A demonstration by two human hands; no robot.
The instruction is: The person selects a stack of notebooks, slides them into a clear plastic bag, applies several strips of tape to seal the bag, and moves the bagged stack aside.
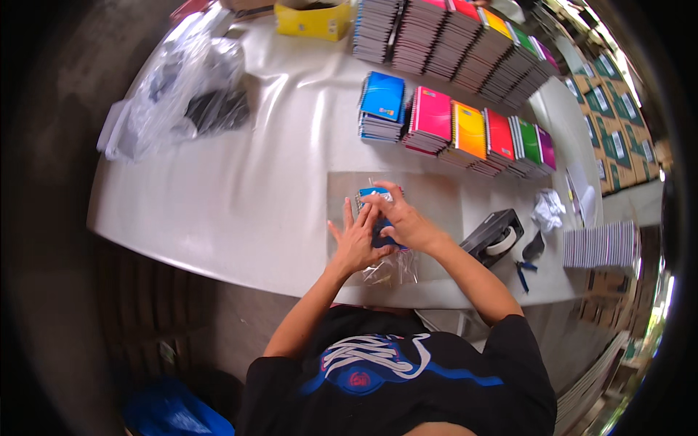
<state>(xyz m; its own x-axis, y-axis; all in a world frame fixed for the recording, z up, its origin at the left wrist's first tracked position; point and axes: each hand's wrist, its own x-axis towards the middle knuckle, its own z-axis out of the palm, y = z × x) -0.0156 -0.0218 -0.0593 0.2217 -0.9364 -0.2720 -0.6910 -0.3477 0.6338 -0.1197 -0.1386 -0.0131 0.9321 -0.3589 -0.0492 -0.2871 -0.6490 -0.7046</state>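
A small blue spiral notebook (373, 192) lies in a clear plastic bag (392, 271) on a flat translucent sheet (440, 190). My left hand (356, 243) rests on it from the left, fingers spread. From the right, my right hand (407, 221) reaches over its upper part, fingers bent and thumb apart from them. Both hands hide most of the notebook, and the fingertips of the two nearly meet. The bag's loose end sticks out toward me, below my left hand. Right of the sheet stands a black tape dispenser (494, 236) with a roll of tape.
Colourful spiral notebooks stand in stacks (432, 116) ahead, with taller stacks (454, 43) behind. Blue-handled cutters (523, 275) and crumpled plastic (548, 210) lie right. Plastic bags (185, 94) and a yellow box (313, 20) sit far left. Another notebook stack (600, 245) and cartons (618, 120) stand right.
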